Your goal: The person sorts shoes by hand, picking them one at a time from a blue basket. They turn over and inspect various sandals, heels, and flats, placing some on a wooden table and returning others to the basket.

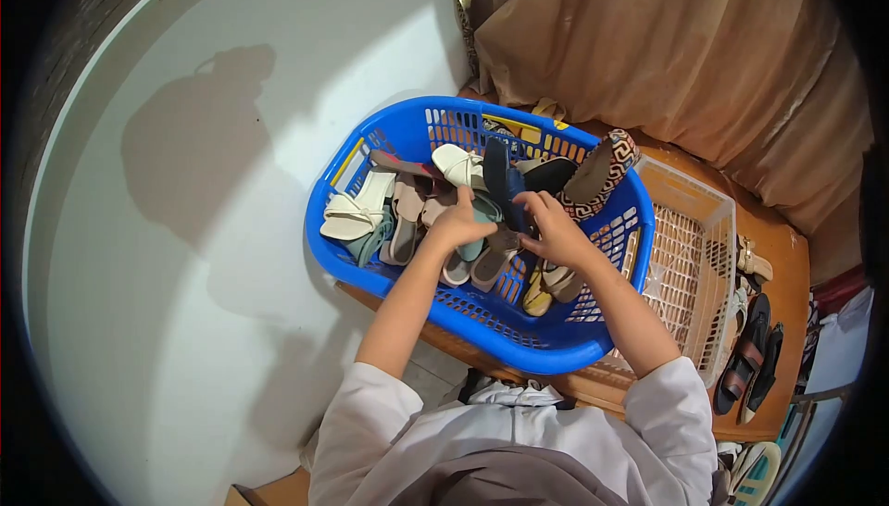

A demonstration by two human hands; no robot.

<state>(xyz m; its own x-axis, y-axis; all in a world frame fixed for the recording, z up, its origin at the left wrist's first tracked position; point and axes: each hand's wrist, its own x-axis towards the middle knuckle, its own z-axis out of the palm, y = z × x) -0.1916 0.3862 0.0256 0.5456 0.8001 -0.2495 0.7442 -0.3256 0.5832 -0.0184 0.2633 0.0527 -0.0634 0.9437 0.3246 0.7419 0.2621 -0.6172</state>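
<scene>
A blue plastic basket (532, 356) holds several sandals and flat shoes. My left hand (456, 225) reaches into the middle of it, over a green sandal (470, 249), with the thumb and fingers apart. What it touches there is partly hidden. My right hand (554, 231) is closed at the lower end of a dark blue shoe (501, 173), which stands upright. Cream sandals (350, 214) lie at the basket's left side, and a patterned shoe (607, 173) leans at its right end.
A clear plastic crate (718, 256) stands right of the basket on a brown wooden table (787, 274). Black sandals (745, 358) lie beyond it. A brown curtain (667, 52) hangs behind, and a white wall (213, 302) rises at left.
</scene>
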